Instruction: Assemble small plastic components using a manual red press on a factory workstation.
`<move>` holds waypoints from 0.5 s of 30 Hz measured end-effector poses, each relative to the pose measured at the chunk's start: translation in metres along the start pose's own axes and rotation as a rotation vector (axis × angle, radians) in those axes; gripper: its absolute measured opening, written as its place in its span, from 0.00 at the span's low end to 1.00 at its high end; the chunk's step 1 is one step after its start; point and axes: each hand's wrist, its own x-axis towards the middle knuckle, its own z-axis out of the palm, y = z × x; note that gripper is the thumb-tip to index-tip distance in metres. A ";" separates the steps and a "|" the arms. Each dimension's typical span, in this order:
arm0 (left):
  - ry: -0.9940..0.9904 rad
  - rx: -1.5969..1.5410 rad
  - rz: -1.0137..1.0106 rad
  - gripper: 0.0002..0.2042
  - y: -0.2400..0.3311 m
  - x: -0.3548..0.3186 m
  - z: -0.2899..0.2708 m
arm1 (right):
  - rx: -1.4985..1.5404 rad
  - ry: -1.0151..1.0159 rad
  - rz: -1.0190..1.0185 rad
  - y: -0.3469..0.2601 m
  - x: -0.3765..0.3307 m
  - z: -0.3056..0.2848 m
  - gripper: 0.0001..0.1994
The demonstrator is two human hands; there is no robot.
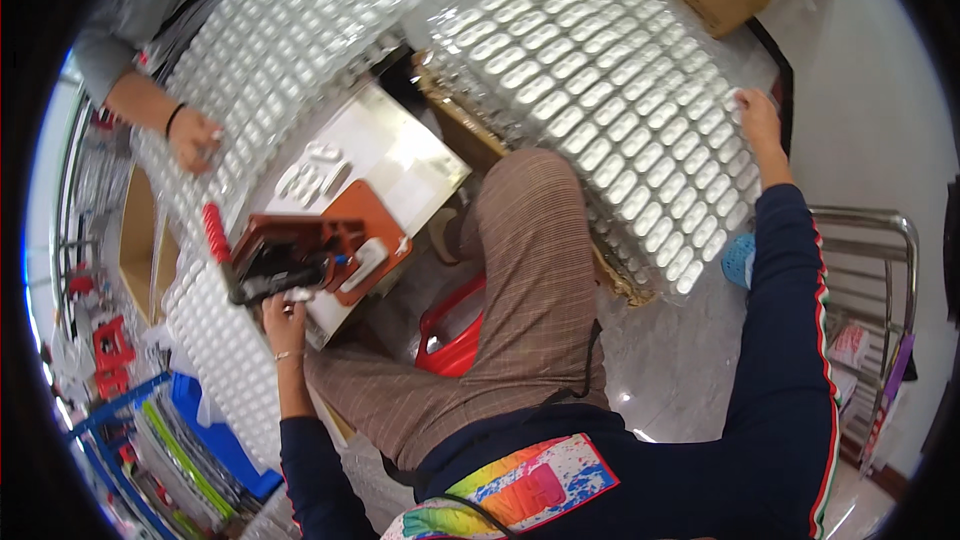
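Left hand (285,318): fingertips pinching a small white part (297,294) at the near edge of the hand press (300,230). Right hand (760,120): well right of the press, fingers curled at the outer edge of the part-filled tray (610,90); grip cannot be determined. Beyond the press, tabletop room extends to the far corner of the white table (415,145); loose white parts (315,177) occupy its left side.
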 end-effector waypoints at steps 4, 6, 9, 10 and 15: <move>0.012 -0.037 -0.021 0.17 0.034 -0.002 -0.002 | 0.017 0.118 -0.018 0.042 -0.003 0.006 0.15; 0.094 -0.085 0.018 0.17 0.048 -0.005 -0.001 | 0.084 0.081 -0.065 0.047 0.004 -0.004 0.19; 0.147 -0.314 0.030 0.16 0.067 -0.013 -0.004 | 0.184 0.001 -0.006 0.019 0.018 -0.005 0.16; 0.162 -0.324 0.080 0.16 0.075 -0.019 -0.012 | 0.244 -0.017 -0.037 -0.014 0.019 -0.002 0.16; 0.097 -0.439 0.188 0.15 0.105 -0.014 -0.003 | 0.493 -0.091 -0.331 -0.152 0.033 -0.007 0.16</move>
